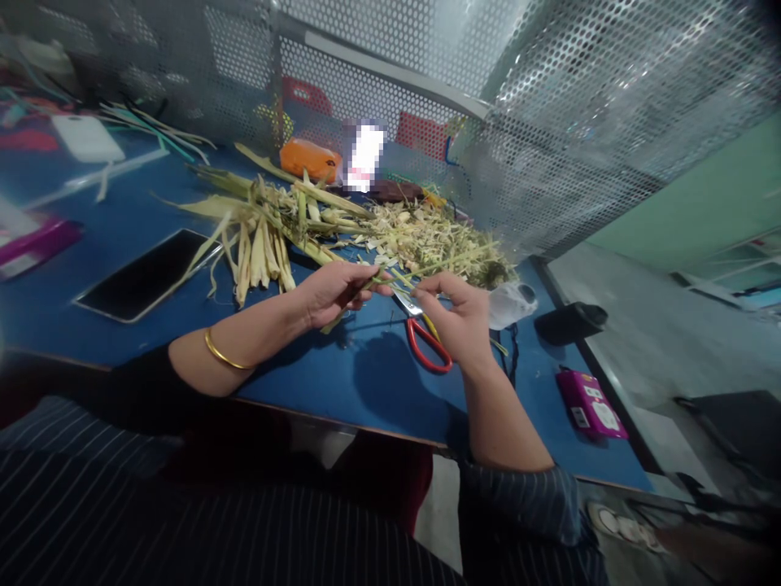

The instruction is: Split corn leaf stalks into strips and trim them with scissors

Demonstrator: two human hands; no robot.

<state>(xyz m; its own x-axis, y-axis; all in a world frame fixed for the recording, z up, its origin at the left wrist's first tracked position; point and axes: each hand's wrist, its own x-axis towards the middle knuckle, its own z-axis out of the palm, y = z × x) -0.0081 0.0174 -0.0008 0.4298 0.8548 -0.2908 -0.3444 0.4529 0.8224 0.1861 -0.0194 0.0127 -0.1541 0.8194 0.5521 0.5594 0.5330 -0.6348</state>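
My left hand is closed around thin green plant strips, which stick out past its fingertips. Across a small gap, my right hand pinches with thumb and forefinger at the right end of the strips. Below the fingers, scissors with red handles lie on the blue table, their blades partly hidden by my right hand. A bundle of pale dried husks lies beyond my left wrist. Behind both hands spreads a heap of yellow-green plant scraps.
A black-screened phone lies left. An orange pouch and a blurred bright screen stand at the back by the perforated metal panel. Right are a clear plastic cup, a black cylinder and a purple pack.
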